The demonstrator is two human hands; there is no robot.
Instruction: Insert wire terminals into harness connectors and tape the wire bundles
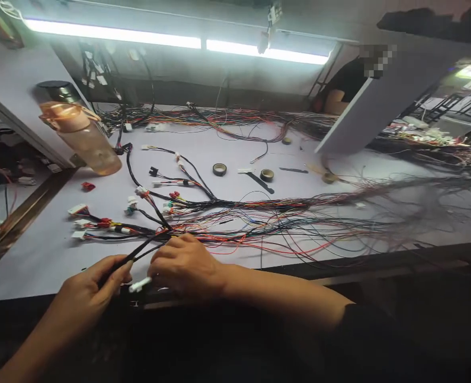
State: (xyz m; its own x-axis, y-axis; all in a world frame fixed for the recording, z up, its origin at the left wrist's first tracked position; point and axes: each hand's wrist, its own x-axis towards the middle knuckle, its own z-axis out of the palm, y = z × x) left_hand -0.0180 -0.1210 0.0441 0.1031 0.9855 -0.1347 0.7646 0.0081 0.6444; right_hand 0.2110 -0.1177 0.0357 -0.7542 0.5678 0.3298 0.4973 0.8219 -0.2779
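Left hand (pixel 87 291) wraps around the black cable (pixel 142 246).

Wiring workshop, identified by bundled wires (pixel 273 204) ending in plug connectors (pixel 79 210), tape rolls (pixel 219 174) on a white desk (pixel 39 266), and tube lights (pixel 115 36) above.

I count two hands, both mine: my left hand (pixel 93 290) and my right hand (pixel 189 266). Two black branches (pixel 142 251) run to my left fingers, and one white plug (pixel 140 285) shows between my hands. Three white plugs (pixel 79 234) sit stacked at far left; one black plug (pixel 153 172) lies beyond. I see one bottle (pixel 83 133), one red bit (pixel 88 186), two dark strips (pixel 262 184), two lit tubes (pixel 111 35) overhead, and at least three tape rolls (pixel 220 174). The wires (pixel 259 234) are too tangled to count.
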